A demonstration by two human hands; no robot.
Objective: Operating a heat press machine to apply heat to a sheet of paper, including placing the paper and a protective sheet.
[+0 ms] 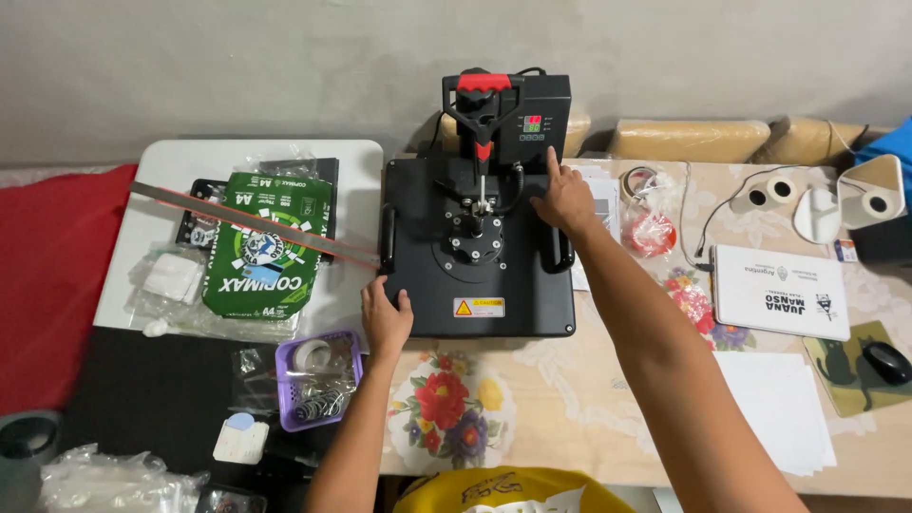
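Floral-clothed surface (570,399) against a grey wall; left hand (386,318) flat, unclenched on the heat press (478,249) corner; right hand (562,198) — forefinger out — touches its control box (543,119).

Control box (544,119) digits unreadable; grey pot (24,456) cropped.

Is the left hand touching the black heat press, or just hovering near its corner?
Touching. The head view shows the left hand lying flat on the front left corner of the heat press, fingers overlapping its edge with no gap visible.
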